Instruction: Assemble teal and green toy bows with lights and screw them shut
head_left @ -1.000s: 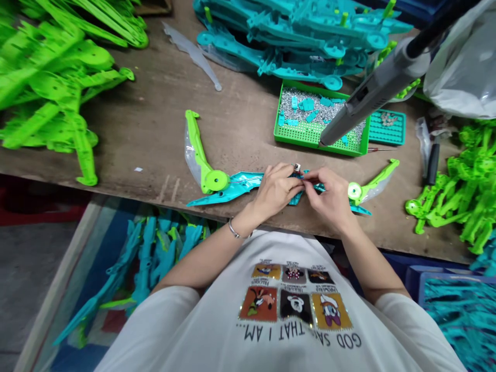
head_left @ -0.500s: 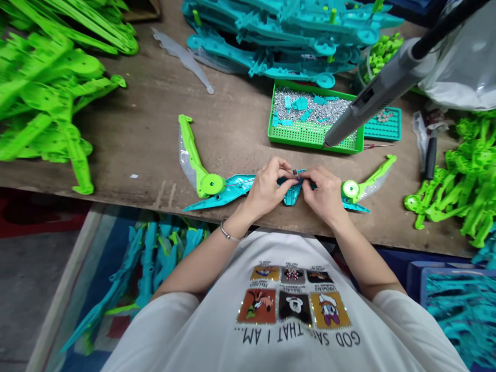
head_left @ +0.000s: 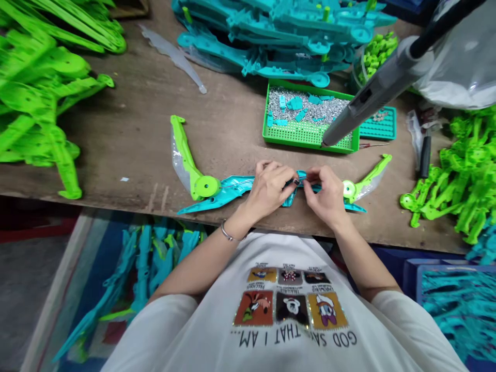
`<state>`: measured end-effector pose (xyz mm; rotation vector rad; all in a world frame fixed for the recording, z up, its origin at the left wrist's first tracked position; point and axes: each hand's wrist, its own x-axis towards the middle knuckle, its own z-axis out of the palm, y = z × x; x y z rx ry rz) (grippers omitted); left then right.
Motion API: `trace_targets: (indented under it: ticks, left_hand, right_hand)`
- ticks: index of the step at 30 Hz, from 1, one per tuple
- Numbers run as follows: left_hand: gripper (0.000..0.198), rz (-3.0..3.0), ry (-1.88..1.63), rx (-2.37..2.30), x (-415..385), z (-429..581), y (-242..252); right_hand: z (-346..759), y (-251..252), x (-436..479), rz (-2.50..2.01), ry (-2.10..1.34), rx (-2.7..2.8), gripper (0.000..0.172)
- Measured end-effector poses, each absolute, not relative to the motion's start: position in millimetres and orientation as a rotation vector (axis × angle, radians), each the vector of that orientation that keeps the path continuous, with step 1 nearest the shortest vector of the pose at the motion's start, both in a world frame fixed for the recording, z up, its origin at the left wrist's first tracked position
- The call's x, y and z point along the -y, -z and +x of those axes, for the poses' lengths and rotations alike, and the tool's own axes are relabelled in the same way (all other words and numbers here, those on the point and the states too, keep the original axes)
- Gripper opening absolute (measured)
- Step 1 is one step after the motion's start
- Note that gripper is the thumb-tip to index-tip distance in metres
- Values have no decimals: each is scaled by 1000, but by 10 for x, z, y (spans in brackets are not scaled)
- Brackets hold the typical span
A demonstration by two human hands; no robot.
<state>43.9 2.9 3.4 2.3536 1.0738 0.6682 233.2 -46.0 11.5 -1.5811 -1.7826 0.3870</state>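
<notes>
A long teal plastic shell (head_left: pixel 236 192), shaped like a shallow bow, lies along the table's near edge, with a lime-green arm (head_left: pixel 181 147) angled up at its left end and another lime-green arm (head_left: pixel 372 178) at its right. Over the shell's middle, my left hand (head_left: pixel 270 188) pinches a small dark part (head_left: pixel 296 182) between thumb and fingertips. Just to the right, my right hand (head_left: pixel 325 194) has its thumb and fingers closed close to that part; what they grip is too small to tell. A thin wire seems to run along the shell's left half.
Behind my hands stands a green tray (head_left: pixel 310 140) of screws and small teal pieces. A grey screwdriver (head_left: pixel 360 103) slants over it from above. Lime-green parts (head_left: pixel 39 103) heap at the left, others (head_left: pixel 461 175) at the right. Teal shells (head_left: pixel 263 39) pile at the back.
My left hand has turned palm-down, with its fingers folded over the small dark part. My right fingertips have drawn slightly apart from it. The whole view has shifted a little.
</notes>
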Motion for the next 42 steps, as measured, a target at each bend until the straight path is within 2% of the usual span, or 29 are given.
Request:
trace_targets:
  ticks: [6, 17, 22, 27, 36, 42]
  left_hand:
    - [4, 2339, -685, -1100, -31, 467, -20]
    - [6, 2319, -732, -1163, -25, 504, 38]
    - [7, 2300, -719, -1183, -28, 516, 24]
    - [7, 2298, -692, -1192, -44, 533, 7]
    - [11, 2276, -654, -1129, -44, 457, -22]
    - [10, 2222, -709, -1073, -41, 468, -20]
  right_hand:
    - [2626, -239, 571, -1671, -230, 1733, 19]
    - [2686, -177, 548, -1756, -317, 1874, 9]
    - [2552, -219, 564, -1745, -213, 1901, 15]
    - [2282, -263, 616, -1582, -390, 1863, 18]
    - [2226, -198, 444, -1761, -490, 1729, 12]
    - [2263, -240, 388, -1721, -617, 1740, 17]
